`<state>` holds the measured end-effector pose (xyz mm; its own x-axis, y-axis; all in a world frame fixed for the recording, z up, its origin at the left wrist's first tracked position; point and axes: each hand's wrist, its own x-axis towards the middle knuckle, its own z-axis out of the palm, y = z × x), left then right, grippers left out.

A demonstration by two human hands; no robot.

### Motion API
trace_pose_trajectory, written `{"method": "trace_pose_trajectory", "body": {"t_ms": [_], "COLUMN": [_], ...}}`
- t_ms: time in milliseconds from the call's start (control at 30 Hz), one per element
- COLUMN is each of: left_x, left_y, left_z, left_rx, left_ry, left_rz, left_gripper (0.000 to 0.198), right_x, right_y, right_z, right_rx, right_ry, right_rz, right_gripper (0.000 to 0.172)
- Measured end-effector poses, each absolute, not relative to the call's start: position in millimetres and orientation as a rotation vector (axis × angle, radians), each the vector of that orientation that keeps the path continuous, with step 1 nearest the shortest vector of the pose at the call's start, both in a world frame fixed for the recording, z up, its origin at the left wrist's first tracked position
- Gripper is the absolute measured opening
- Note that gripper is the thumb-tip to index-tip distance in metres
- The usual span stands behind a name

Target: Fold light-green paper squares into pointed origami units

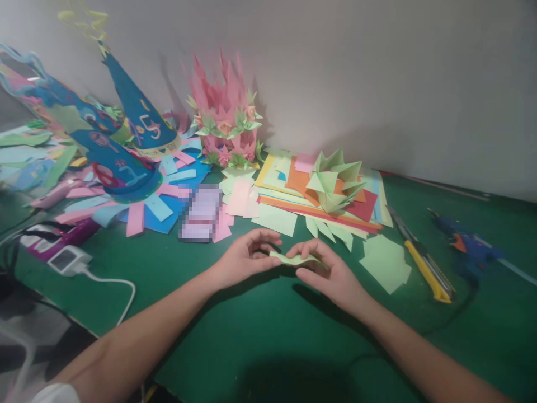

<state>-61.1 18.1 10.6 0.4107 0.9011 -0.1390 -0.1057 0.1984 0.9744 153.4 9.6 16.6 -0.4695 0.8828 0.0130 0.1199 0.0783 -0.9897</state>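
A light green piece of paper point(293, 258), bent or folded into a narrow shape, is held just above the green table between both hands. My left hand point(250, 254) pinches its left end between thumb and fingers. At the right end, my right hand point(325, 271) has its fingers over the paper and its thumb below, gripping it. Close behind lie a pale green sheet point(274, 219) and some folded green pieces point(329, 229). A folded green paper form with pointed tips point(335, 182) rests on a stack of coloured paper point(268, 178).
To the right lie loose green squares point(386, 263), a yellow utility knife point(428, 271) and a blue glue gun point(470, 240). Left are a blurred phone point(201, 215), blue party hats point(138, 112) and a power strip point(54, 240) with a white cable. A pink paper crown point(226, 117) stands behind.
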Motion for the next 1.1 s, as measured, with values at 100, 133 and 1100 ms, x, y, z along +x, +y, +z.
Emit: {"method": "trace_pose_trajectory", "body": {"t_ms": [100,133,1100], "left_x": [-60.4,-60.1,-59.8], "left_y": [17.3,17.2,16.1], "left_z": [9.4,9.0,11.9], "left_rx": [1.165,1.165,1.598], "left_ry": [0.888,0.893,1.041], "left_rz": [0.848,0.853,0.879], "left_gripper": [0.048,0.047,0.01], "right_x": [149.0,148.4,150.9], "right_y": [9.0,9.0,12.9], "right_z": [17.2,17.1,10.7], "right_rx": [-1.07,-1.083,-1.347], "right_ry": [-1.741,-1.771,-1.934], "right_rz": [1.345,1.302,1.003], "right_gripper": [0.018,0.016,0.023]}}
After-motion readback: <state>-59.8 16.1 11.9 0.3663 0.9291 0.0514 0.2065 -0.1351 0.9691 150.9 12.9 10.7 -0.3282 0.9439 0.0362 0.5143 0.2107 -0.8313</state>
